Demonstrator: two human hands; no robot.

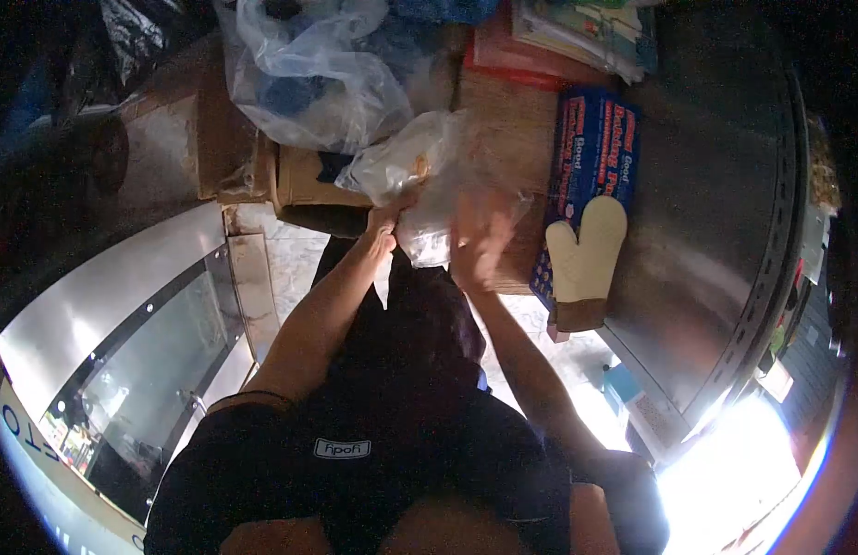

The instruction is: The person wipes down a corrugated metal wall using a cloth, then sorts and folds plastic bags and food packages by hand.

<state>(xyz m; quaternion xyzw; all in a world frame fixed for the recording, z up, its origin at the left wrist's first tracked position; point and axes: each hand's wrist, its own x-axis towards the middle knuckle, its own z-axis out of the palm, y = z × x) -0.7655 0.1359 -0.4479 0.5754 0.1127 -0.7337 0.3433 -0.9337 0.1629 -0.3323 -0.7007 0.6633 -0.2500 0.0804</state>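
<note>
A clear plastic bag (427,242) is in front of my body, over the front of a wooden surface. My left hand (383,231) is closed on the bag's left side, fingers pinched together. Against the bag's right side is my right hand (482,239), smeared by motion; whether it grips the plastic cannot be made out. Above my left hand, crumpled clear plastic (406,157) shows a small orange-brown mark. What the bag contains, if anything, is unclear.
A cream oven mitt (588,259) with a brown cuff lies over a blue baking paper box (595,139) at right. A cardboard box (308,190) stands left of my hands. Larger plastic bags (327,83) are piled behind. A metal panel (706,213) borders the right side.
</note>
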